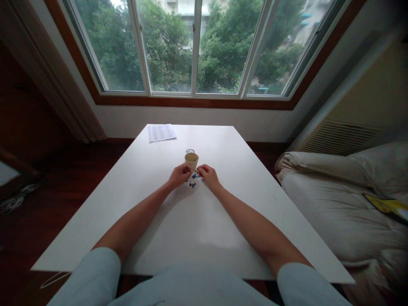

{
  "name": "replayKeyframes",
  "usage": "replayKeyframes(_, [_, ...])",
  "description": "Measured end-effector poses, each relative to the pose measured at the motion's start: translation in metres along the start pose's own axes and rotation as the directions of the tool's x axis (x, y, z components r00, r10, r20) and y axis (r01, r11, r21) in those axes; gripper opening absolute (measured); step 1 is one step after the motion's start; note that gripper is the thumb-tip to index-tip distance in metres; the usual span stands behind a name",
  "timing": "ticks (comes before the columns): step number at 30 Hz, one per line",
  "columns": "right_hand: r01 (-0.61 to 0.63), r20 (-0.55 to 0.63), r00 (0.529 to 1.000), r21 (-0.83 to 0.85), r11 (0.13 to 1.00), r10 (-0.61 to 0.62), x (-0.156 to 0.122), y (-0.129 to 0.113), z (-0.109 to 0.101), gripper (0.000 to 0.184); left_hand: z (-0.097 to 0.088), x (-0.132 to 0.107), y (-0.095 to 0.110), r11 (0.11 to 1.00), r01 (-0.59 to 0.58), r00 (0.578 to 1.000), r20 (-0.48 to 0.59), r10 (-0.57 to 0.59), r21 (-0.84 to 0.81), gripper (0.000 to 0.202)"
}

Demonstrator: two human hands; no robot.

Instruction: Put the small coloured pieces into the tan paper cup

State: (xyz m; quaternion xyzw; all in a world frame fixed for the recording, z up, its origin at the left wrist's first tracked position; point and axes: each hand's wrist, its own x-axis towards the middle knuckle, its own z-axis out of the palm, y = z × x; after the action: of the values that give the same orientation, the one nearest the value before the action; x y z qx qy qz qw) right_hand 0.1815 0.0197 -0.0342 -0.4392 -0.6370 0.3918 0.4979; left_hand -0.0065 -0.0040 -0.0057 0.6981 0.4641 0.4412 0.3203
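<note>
A light brown cup (191, 158) stands upright on the white table, its open mouth facing up. Several small coloured pieces (192, 185), too small to name, lie in front of it between my hands. My left hand (180, 174) is closed at the cup's left front, thumb and fingers drawn together. On the other side, my right hand (208, 174) pinches close to the coloured pieces. Whatever either pinch holds is too small to make out. Just behind the cup lies a thin dark loop (190, 151), partly hidden by it.
Printed sheets of paper (162, 132) lie at the table's (204, 233) far left corner. Beyond the far edge is a wall with a wide window (194, 51). To the right stands a sofa (331, 204) with a pale cover. A curtain (60, 80) hangs at the left.
</note>
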Motion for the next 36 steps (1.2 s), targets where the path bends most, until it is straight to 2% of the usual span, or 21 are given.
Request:
replayKeyframes(4, [0.130, 0.030, 0.991, -0.183, 0.974, -0.127, -0.007, -0.004, 0.002, 0.026, 0.000, -0.001, 0.001, 1.000, 0.020, 1.000, 0.013, -0.020, -0.008, 0.008])
replayKeyframes(7, [0.169, 0.040, 0.986, -0.236, 0.957, -0.164, -0.009, -0.007, 0.002, 0.025, -0.001, -0.003, 0.005, 0.998, 0.010, 1.000, 0.016, -0.011, 0.056, 0.007])
replayKeyframes(12, [0.179, 0.049, 0.984, -0.238, 0.955, -0.172, -0.009, -0.011, -0.001, 0.027, -0.002, -0.003, 0.007, 0.987, 0.011, 1.000, -0.013, -0.009, 0.163, 0.007])
replayKeyframes(22, [0.179, 0.093, 0.982, -0.211, 0.961, -0.162, -0.010, -0.014, 0.001, 0.024, -0.002, -0.003, 0.006, 0.969, 0.008, 1.000, -0.005, -0.007, 0.246, 0.007])
replayKeyframes(28, [0.122, -0.068, 0.987, -0.245, 0.962, -0.143, -0.007, -0.014, -0.002, 0.026, -0.005, -0.002, 0.003, 0.940, 0.008, 1.000, 0.008, -0.011, 0.341, 0.010])
replayKeyframes(36, [0.002, -0.204, 0.977, -0.279, 0.960, -0.061, 0.003, -0.003, -0.012, 0.026, -0.005, -0.005, 0.006, 0.824, -0.129, 0.990, 0.120, 0.075, 0.551, 0.012])
